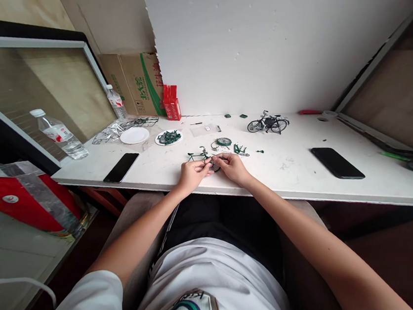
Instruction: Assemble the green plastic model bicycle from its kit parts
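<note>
Close together at the table's front edge, my left hand (pixel 194 174) and my right hand (pixel 233 168) are both closed on a small model bicycle. Its green frame (pixel 196 157) with handlebars sticks up beyond my left fingers. A dark spoked wheel (pixel 215 165) shows between my fingertips, pinched by the right ones; part of it is hidden. Just past my hands lie a loose wheel and green round part (pixel 223 142). Small green pieces (pixel 240 149) rest to their right. A black assembled model bicycle (pixel 268 123) stands farther back on the right.
A white plate of green parts (pixel 159 141), another white plate (pixel 134 135) and a phone (pixel 121 168) are on the left. Water bottles (pixel 63 136), a red box (pixel 172 103) and a carton (pixel 134 83) stand behind. Another phone (pixel 337 163) lies right.
</note>
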Motion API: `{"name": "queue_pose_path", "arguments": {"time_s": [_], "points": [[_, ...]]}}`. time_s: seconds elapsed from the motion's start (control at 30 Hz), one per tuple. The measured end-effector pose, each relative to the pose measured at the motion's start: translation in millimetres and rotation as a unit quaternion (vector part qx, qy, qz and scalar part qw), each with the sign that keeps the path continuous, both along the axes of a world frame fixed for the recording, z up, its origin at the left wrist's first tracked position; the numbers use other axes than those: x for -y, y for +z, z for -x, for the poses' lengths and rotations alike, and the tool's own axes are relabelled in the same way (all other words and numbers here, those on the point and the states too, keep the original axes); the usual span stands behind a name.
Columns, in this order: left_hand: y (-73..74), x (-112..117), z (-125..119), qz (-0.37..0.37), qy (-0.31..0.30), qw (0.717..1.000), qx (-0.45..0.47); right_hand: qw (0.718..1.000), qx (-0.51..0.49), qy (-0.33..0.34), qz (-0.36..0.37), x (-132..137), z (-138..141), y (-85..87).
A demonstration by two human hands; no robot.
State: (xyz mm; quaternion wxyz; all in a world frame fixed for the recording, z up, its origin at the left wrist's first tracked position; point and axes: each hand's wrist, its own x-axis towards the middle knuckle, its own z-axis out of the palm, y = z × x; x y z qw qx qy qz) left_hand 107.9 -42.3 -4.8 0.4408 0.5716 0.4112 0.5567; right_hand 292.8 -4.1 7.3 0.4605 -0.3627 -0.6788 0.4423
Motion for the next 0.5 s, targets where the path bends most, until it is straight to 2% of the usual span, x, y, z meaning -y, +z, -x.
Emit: {"name": "queue_pose_path", "arguments": {"time_s": [0.5], "points": [[-2.2,-2.4,1.1,-0.006,0.005,1.0,0.002,0.999,-0.028,0.022,0.027,-3.6,1.5,-6.1]]}}
